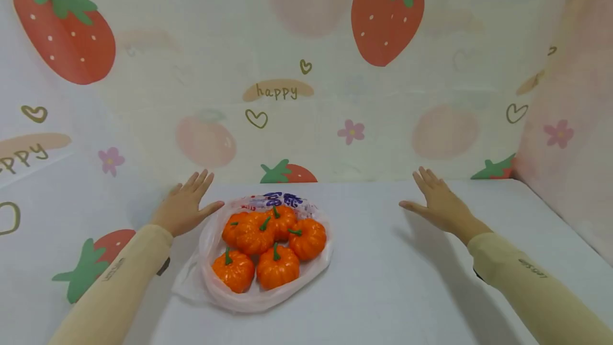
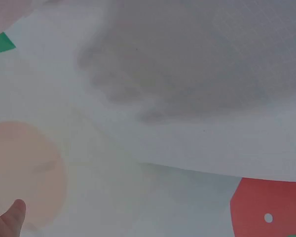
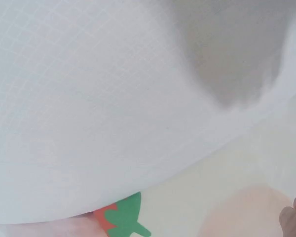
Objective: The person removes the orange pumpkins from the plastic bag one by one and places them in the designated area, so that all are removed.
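In the head view, a white plastic bag lies on the table with its mouth spread wide. Inside sit several small orange pumpkins with green stems. My left hand is held out beside the bag's left rim, fingers straight and thumb pointing toward the pumpkins. On the other side, well to the right of the bag, my right hand hovers with straight fingers and casts a shadow on the table. Both hands hold nothing. Each wrist view catches only fingertips at a lower corner, plus a hand's shadow.
The white table ends at a back edge against a hanging cloth printed with strawberries, hearts and flowers. Similar cloth walls rise at the left and at the right. Blue and red lettering marks the bag's far side.
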`<action>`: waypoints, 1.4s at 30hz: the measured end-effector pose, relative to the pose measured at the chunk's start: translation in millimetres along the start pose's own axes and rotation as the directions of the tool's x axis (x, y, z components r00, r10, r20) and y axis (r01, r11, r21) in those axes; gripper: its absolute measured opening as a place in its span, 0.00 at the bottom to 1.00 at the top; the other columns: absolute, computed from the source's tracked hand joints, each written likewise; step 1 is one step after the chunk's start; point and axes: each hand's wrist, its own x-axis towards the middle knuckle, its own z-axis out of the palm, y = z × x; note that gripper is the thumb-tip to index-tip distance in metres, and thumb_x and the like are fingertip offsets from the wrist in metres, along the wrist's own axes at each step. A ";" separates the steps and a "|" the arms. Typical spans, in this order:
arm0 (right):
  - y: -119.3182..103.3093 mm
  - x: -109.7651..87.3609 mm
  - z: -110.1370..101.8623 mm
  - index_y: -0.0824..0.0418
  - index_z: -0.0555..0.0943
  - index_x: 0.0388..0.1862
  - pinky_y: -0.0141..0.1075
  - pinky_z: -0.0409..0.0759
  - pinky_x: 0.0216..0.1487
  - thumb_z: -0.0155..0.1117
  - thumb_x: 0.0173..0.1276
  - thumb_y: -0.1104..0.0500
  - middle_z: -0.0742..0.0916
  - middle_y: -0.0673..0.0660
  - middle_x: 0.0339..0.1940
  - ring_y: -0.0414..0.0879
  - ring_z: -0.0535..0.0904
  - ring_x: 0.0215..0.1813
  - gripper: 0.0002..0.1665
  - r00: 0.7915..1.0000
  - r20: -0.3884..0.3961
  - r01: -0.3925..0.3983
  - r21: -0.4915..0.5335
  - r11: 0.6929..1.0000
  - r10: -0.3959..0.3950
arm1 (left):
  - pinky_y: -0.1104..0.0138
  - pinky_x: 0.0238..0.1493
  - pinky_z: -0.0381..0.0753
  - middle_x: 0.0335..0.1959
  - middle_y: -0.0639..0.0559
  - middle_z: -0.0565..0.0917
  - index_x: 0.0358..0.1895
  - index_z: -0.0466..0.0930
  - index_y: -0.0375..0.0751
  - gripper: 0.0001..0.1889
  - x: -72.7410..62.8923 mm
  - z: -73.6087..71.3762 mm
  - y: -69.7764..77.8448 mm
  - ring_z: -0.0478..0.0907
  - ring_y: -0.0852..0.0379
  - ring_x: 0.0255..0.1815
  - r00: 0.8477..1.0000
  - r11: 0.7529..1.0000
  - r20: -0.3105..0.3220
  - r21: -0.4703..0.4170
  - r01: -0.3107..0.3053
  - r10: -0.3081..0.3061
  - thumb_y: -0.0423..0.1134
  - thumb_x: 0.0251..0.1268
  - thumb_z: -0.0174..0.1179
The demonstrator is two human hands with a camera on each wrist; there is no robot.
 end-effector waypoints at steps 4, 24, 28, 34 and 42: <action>-6.9 -2.2 4.1 0.67 0.46 0.81 0.62 0.42 0.79 0.54 0.70 0.30 0.47 0.68 0.83 0.66 0.39 0.82 0.59 1.000 0.005 0.006 0.015 1.000 -0.006 | 0.38 0.76 0.48 0.80 0.34 0.51 0.79 0.49 0.35 0.44 -1.3 -1.3 3.1 0.48 0.33 0.80 1.000 1.000 0.001 -0.027 -0.007 0.007 0.64 0.72 0.48; -39.3 -18.9 11.1 0.65 0.49 0.81 0.60 0.49 0.79 0.56 0.68 0.29 0.52 0.65 0.83 0.63 0.46 0.82 0.59 0.995 -0.022 0.092 -0.030 0.995 -0.093 | 0.37 0.76 0.48 0.81 0.37 0.51 0.79 0.51 0.38 0.46 -20.8 -16.4 17.4 0.47 0.34 0.80 0.999 0.993 -0.012 -0.115 -0.037 0.036 0.62 0.68 0.55; -46.1 -19.7 11.0 0.65 0.49 0.81 0.59 0.50 0.79 0.56 0.67 0.29 0.52 0.64 0.83 0.62 0.46 0.82 0.59 0.993 -0.024 0.113 -0.031 0.993 -0.114 | 0.37 0.75 0.52 0.81 0.38 0.51 0.79 0.49 0.40 0.46 -24.9 -18.8 19.6 0.48 0.34 0.80 1.000 0.991 -0.016 -0.131 -0.029 0.027 0.62 0.68 0.55; -52.5 -20.9 13.7 0.63 0.48 0.81 0.60 0.54 0.77 0.58 0.66 0.29 0.51 0.62 0.84 0.63 0.47 0.82 0.60 0.992 -0.036 0.117 -0.006 0.993 -0.117 | 0.35 0.72 0.56 0.81 0.39 0.50 0.80 0.47 0.42 0.49 -31.5 -21.2 24.7 0.50 0.33 0.79 1.000 0.979 -0.012 -0.205 -0.001 -0.001 0.66 0.66 0.56; -65.0 -26.8 27.6 0.62 0.51 0.81 0.62 0.64 0.72 0.62 0.62 0.28 0.54 0.60 0.83 0.62 0.51 0.82 0.62 0.992 -0.043 0.122 0.077 0.989 -0.119 | 0.35 0.72 0.57 0.82 0.43 0.47 0.81 0.45 0.47 0.49 -44.4 -14.1 30.5 0.51 0.32 0.79 0.998 0.928 0.012 -0.367 0.059 -0.058 0.64 0.65 0.59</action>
